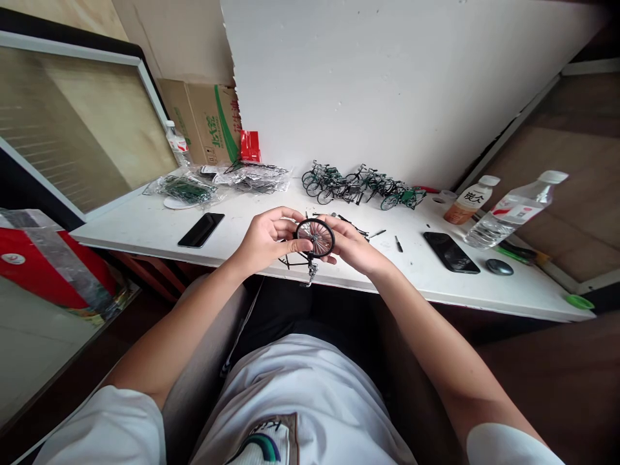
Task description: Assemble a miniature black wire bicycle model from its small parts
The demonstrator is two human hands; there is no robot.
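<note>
A small model bicycle [316, 237] is held between my two hands over the front edge of the white table. Its black-rimmed spoked wheel faces up toward me, and its thin dark frame and handlebar hang below. My left hand [271, 237] grips it from the left, thumb against the wheel's hub. From the right, my right hand [352, 244] closes its fingers on the wheel's far side, where the fingertips are partly hidden. Behind my hands lie loose black parts [356, 226] and a small dark tool or part [398, 243].
Several assembled model bicycles [363, 184] stand at the back. Plastic-wrapped parts [188, 187] lie back left near a cardboard box [203, 119]. A phone [201, 230] rests left, another phone [450, 252] right, beside a water bottle [516, 210] and a drink bottle [471, 200].
</note>
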